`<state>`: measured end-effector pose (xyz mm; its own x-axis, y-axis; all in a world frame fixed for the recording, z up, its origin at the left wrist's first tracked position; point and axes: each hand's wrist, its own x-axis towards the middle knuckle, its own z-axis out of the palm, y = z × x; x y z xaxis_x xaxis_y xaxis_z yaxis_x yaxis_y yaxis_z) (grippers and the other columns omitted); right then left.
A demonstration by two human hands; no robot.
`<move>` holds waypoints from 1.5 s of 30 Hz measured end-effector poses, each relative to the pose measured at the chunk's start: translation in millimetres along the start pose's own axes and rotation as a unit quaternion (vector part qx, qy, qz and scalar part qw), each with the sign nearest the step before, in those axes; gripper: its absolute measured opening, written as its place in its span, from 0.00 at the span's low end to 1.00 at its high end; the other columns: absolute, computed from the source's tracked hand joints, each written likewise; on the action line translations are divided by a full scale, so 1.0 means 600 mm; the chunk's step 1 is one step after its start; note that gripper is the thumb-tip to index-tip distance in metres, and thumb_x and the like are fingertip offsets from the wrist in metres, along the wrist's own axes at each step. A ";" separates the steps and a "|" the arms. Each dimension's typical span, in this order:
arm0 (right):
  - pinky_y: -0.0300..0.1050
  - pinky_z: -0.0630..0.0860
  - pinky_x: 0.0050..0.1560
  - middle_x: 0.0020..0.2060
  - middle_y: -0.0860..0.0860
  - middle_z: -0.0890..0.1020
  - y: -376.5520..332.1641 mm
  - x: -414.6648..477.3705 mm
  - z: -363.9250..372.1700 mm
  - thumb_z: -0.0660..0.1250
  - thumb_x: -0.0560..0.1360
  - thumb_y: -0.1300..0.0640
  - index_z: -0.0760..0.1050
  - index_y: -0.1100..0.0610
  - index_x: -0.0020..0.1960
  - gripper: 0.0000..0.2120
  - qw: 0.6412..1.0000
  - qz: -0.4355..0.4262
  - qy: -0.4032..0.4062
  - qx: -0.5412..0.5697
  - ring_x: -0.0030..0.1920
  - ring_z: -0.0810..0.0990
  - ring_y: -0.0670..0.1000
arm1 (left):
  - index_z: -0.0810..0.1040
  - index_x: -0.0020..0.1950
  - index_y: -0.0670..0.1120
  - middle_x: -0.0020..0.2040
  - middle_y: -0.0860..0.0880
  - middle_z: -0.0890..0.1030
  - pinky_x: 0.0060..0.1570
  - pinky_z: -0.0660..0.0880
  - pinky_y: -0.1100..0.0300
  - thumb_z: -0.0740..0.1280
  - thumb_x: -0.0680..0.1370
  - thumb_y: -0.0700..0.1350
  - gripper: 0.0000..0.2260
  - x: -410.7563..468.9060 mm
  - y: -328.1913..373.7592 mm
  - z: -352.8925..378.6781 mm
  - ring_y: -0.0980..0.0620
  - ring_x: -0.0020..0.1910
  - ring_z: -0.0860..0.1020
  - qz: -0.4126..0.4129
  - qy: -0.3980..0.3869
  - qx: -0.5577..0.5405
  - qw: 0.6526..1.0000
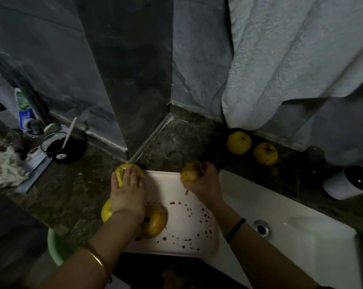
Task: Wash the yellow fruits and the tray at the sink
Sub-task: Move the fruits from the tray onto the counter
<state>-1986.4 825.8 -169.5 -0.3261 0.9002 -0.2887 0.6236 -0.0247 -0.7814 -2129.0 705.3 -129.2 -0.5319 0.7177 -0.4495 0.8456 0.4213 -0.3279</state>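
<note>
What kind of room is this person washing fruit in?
Probably a bathroom: a white rectangular ceramic sink, a green-and-blue toothpaste tube on the dark stone counter, and a white fluffy towel hanging above.

1. White, green and blue plastic tube, far left edge of the dark stone counter: printed lettering present, too blurred to read.
2. Black round cup, beside the tube: small pale mark, illegible.

Dim, bluish light leaves the far left and near corners in deep shadow, while the white towel at far right and the pale sink show brightest. The right hand and its yellow fruit smear with motion blur, and wide-angle distortion bends the lines of the wall toward the edges.
</note>
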 end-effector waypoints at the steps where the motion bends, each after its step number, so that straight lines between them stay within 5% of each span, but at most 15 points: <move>1: 0.45 0.71 0.54 0.52 0.49 0.71 0.013 0.007 -0.018 0.77 0.64 0.58 0.69 0.59 0.64 0.32 0.999 0.009 0.036 0.020 0.54 0.73 0.49 | 0.46 0.79 0.47 0.78 0.44 0.40 0.72 0.38 0.39 0.54 0.82 0.48 0.28 0.000 0.000 0.001 0.44 0.76 0.37 -0.001 0.001 0.005 1.000; 6: 0.55 0.70 0.64 0.64 0.57 0.71 0.073 0.042 -0.102 0.77 0.60 0.46 0.63 0.58 0.69 0.44 0.974 0.100 0.195 0.052 0.63 0.72 0.59 | 0.47 0.79 0.47 0.78 0.44 0.40 0.72 0.37 0.40 0.53 0.82 0.49 0.27 0.007 0.002 0.004 0.45 0.76 0.37 -0.002 0.008 0.004 1.000; 9: 0.56 0.67 0.67 0.66 0.60 0.68 0.093 0.055 -0.147 0.68 0.57 0.41 0.60 0.60 0.72 0.48 0.952 0.158 0.250 0.074 0.66 0.69 0.62 | 0.48 0.79 0.48 0.79 0.45 0.41 0.72 0.37 0.41 0.52 0.82 0.50 0.26 0.015 0.001 0.010 0.45 0.77 0.38 -0.014 0.013 -0.012 1.000; 20: 0.56 0.65 0.65 0.67 0.64 0.64 0.125 0.090 -0.170 0.67 0.53 0.45 0.56 0.64 0.71 0.51 0.946 0.184 0.261 0.058 0.66 0.66 0.65 | 0.43 0.78 0.45 0.78 0.44 0.40 0.73 0.38 0.42 0.55 0.81 0.54 0.32 0.023 0.003 0.001 0.45 0.77 0.38 -0.009 0.009 0.025 1.000; 26: 0.57 0.63 0.66 0.68 0.65 0.62 0.151 0.108 -0.165 0.76 0.65 0.57 0.54 0.63 0.73 0.45 0.943 0.179 0.278 0.037 0.68 0.63 0.66 | 0.42 0.78 0.45 0.78 0.44 0.39 0.73 0.38 0.42 0.56 0.80 0.55 0.34 0.020 0.004 -0.005 0.45 0.76 0.36 -0.005 -0.005 0.032 0.999; 38: 0.56 0.65 0.65 0.68 0.64 0.65 0.140 0.122 -0.134 0.76 0.67 0.53 0.57 0.65 0.72 0.42 0.960 0.113 0.255 -0.009 0.67 0.65 0.64 | 0.41 0.78 0.45 0.78 0.44 0.39 0.73 0.38 0.43 0.58 0.79 0.58 0.37 0.016 0.003 -0.005 0.45 0.76 0.37 -0.007 -0.010 0.032 0.999; 45: 0.54 0.64 0.66 0.70 0.65 0.59 0.116 0.149 -0.120 0.73 0.71 0.53 0.50 0.66 0.75 0.44 0.948 0.158 0.276 0.025 0.68 0.63 0.65 | 0.41 0.78 0.45 0.78 0.43 0.39 0.74 0.38 0.42 0.54 0.81 0.53 0.32 0.017 0.004 0.001 0.44 0.76 0.37 -0.007 0.005 0.043 0.999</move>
<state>-1920.6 936.1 -210.0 0.3003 0.9348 -0.1896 0.5901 -0.3382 -0.7331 -2132.6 713.2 -135.2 -0.5429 0.7177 -0.4361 0.8307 0.3824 -0.4047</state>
